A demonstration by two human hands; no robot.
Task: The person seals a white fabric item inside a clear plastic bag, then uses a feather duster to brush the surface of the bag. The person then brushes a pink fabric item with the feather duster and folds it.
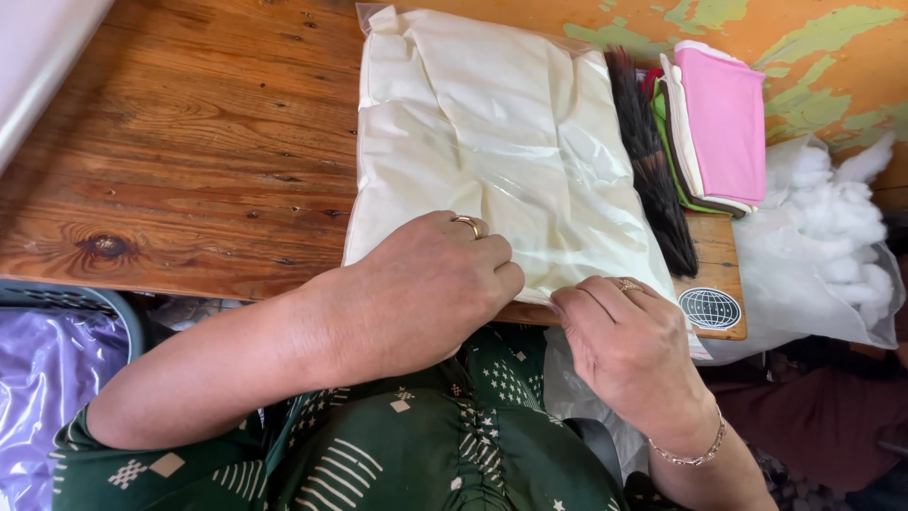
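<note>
While both hands work at the near edge of the wooden tabletop (189,142), a clear plastic bag (501,151) w/ folded cream fabric inside lies flat in front of them, reaching from the far edge down to the near edge, right of the tabletop's middle.

Left hand (426,284): palm down, fingers curled under, pressing on the bag's near-left corner; gold ring on one finger. Looks loosely closed, but can't tell if it actually pinches the plastic or just rests on it.

Right hand (624,341): at the bag's near edge, just beside the left hand, fingertips bent and touching the plastic lip where it meets the tabletop edge. Ring on one finger, thin bracelet (690,454) at the wrist. Fingers drawn together on the edge; grip itself is hidden under them.

Right of the bag, touching its side: a dark bristly brush (653,161) lying lengthwise toward the near-right corner. Beyond it, by the right edge, a stack of folded cloths (724,123), pink on top, w/ white, brown & green layers showing under. A round globe sticker (709,308) sits at the near-right corner. Off the right edge, a bag of white fluffy stuffing (823,227). Below the near-left corner, a basket rim w/ purple plastic (47,378). Person's lap: green patterned cloth (426,445).
</note>
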